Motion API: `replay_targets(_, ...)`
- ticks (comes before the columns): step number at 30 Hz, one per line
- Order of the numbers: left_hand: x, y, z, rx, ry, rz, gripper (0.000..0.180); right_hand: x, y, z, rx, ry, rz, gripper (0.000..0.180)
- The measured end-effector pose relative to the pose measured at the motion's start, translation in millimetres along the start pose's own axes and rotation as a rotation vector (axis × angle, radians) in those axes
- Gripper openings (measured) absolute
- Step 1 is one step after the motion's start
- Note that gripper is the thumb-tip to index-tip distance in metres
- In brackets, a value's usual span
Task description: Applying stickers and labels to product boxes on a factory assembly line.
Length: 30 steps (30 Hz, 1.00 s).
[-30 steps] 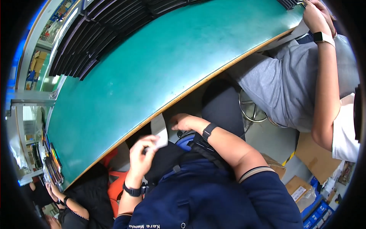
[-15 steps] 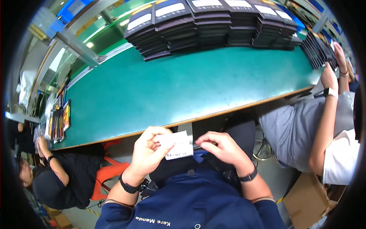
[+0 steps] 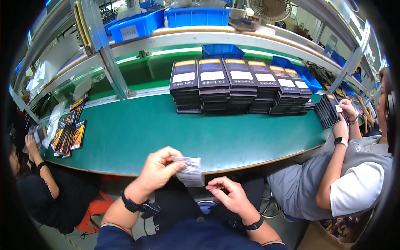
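Note:
A white printed paper slip (image 3: 191,171), perhaps a sheet of labels, is pinched by its left edge between the thumb and fingers of my left hand (image 3: 157,170). It hangs above my lap, just off the table's near edge. My right hand (image 3: 231,196) is beside the slip's lower right corner, fingers loosely bent and apart, with nothing visible in them. Whether a fingertip touches the paper I cannot tell. Across the table stand several tall stacks of dark flat boxes (image 3: 216,85), each top showing a white patch and an orange band.
The green table (image 3: 137,133) has orange-and-black packages (image 3: 68,137) at its left end, near a co-worker's hand (image 3: 32,146). At right, another co-worker's hands (image 3: 343,118) touch a row of dark boxes (image 3: 326,111). Blue bins (image 3: 198,17) sit on the shelf above.
The view has tilted up, bringing the shelf and blue bins into sight. The slip has turned in my left hand and now slants. My right hand's fingers have come nearer its lower corner.

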State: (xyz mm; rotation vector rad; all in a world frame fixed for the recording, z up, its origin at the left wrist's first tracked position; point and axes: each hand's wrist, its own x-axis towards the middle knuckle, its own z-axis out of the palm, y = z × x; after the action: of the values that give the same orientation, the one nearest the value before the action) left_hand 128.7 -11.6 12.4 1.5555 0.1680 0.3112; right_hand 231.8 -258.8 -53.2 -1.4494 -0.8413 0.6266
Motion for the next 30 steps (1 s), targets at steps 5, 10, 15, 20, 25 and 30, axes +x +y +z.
replay_targets(5, 35.6, 2.0, -53.0, 0.099, -0.092, -0.091, 0.010, 0.8, 113.0, 7.3, -0.249, -0.182, 0.340, 0.027)
replay_targets(10, 62.7, 8.1, -63.0, 0.291, -0.245, -0.086, 0.011, -6.5, 210.1, 43.2, -0.700, -0.751, 0.522, 0.039)
replay_targets(15, 104.7, 14.8, -66.8, 0.349, -0.484, -0.188, 0.010, 13.3, 250.2, 64.4, -0.759, -0.888, 0.639, 0.059)
replay_targets(20, 120.7, 9.3, -57.7, 0.575, -0.539, 0.231, 0.017, 4.8, 283.4, 78.8, -0.766, -0.823, 0.806, 0.067)
replay_targets(25, 107.0, 15.3, -66.9, 0.454, -0.510, -0.106, 0.012, 7.3, 295.1, 82.2, -0.673, -0.783, 0.857, 0.065)
replay_targets(30, 111.1, 17.6, -65.1, 0.362, -0.497, -0.023, 0.014, 33.4, 283.3, 80.9, -0.646, -0.786, 0.880, 0.064)
